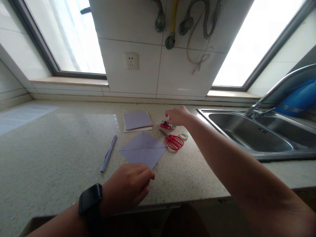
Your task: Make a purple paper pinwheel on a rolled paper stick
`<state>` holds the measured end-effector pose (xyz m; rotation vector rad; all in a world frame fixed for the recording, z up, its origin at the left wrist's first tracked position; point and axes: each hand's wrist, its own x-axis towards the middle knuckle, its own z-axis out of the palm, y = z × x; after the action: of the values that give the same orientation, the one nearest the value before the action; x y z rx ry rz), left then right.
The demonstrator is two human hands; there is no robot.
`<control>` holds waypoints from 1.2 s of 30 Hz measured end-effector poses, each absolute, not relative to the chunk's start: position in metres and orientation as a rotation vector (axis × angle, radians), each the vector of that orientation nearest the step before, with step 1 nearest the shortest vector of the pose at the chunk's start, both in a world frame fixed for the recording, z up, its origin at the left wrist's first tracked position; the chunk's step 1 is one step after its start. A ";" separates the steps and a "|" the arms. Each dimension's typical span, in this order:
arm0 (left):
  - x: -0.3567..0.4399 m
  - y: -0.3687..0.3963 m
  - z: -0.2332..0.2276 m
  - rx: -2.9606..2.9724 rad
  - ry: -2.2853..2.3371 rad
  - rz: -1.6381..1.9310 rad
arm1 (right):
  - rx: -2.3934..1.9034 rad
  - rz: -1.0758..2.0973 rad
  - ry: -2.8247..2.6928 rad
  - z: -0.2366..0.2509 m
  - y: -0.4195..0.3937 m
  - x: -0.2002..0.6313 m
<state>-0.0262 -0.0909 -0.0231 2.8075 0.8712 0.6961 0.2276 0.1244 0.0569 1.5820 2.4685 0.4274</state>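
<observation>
A creased lavender paper square lies flat on the counter, turned like a diamond. My left hand, wearing a black watch, hovers at its near corner with fingers curled and nothing visible in them. Farther off, my right hand is over a small red box, its fingers bent downward; what they hold, if anything, I cannot make out. Red-handled scissors rest beside the paper's right corner, next to a roll of clear tape. To the left is a thin rolled lavender paper tube.
Behind the square sits a stack of lavender and pale paper sheets. A printed sheet lies at the far left. The steel double sink with its faucet takes up the right side. Tiled wall closes off the back.
</observation>
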 end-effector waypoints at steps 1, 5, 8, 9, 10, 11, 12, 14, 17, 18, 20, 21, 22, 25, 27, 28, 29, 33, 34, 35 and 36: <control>-0.026 -0.091 -0.023 2.805 0.875 0.691 | 1.575 0.429 2.468 0.058 0.123 0.227; -0.026 -0.090 -0.022 2.792 0.875 0.658 | 1.512 0.454 2.469 0.062 0.117 0.223; -0.027 -0.090 -0.024 2.790 0.876 0.646 | 1.435 0.487 2.468 0.062 0.114 0.220; -0.027 -0.090 -0.024 2.788 0.878 0.648 | 1.412 0.496 2.465 0.062 0.114 0.219; -0.027 -0.090 -0.025 2.786 0.875 0.648 | 1.394 0.504 2.460 0.061 0.114 0.219; -0.027 -0.090 -0.026 2.785 0.872 0.648 | 1.379 0.510 2.455 0.060 0.115 0.218; -0.027 -0.090 -0.026 2.783 0.872 0.647 | 1.367 0.513 2.451 0.059 0.116 0.218; -0.028 -0.090 -0.026 2.781 0.871 0.639 | 1.351 0.513 2.445 0.057 0.118 0.217; -0.029 -0.090 -0.026 2.781 0.868 0.634 | 1.355 0.517 2.445 0.056 0.121 0.216; -0.029 -0.090 -0.026 2.781 0.868 0.635 | 1.363 0.519 2.445 0.056 0.121 0.216; -0.028 -0.090 -0.025 2.782 0.874 0.637 | 1.384 0.523 2.444 0.057 0.121 0.215; -0.028 -0.089 -0.025 2.783 0.875 0.637 | 1.398 0.525 2.442 0.058 0.121 0.215; -0.028 -0.089 -0.025 2.782 0.875 0.639 | 1.416 0.526 2.439 0.059 0.121 0.215; -0.027 -0.089 -0.024 2.777 0.869 0.647 | 1.471 0.516 2.431 0.063 0.120 0.214; -0.027 -0.089 -0.024 2.774 0.874 0.652 | 1.509 0.499 2.426 0.065 0.120 0.213; -0.027 -0.089 -0.024 2.775 0.878 0.646 | 1.528 0.487 2.421 0.066 0.120 0.212; -0.027 -0.090 -0.024 2.775 0.883 0.635 | 1.545 0.474 2.414 0.067 0.120 0.211; -0.028 -0.089 -0.025 2.765 0.891 0.597 | 1.570 0.402 2.382 0.069 0.118 0.203; -0.028 -0.089 -0.025 2.764 0.888 0.597 | 1.568 0.384 2.374 0.069 0.117 0.202; -0.029 -0.089 -0.026 2.764 0.882 0.598 | 1.565 0.366 2.367 0.069 0.117 0.200; -0.029 -0.089 -0.026 2.768 0.879 0.597 | 1.562 0.349 2.358 0.068 0.116 0.199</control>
<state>-0.0290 -0.0889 -0.0258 2.7678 0.8795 0.5966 0.1987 0.1164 0.0685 1.5624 2.3582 0.3493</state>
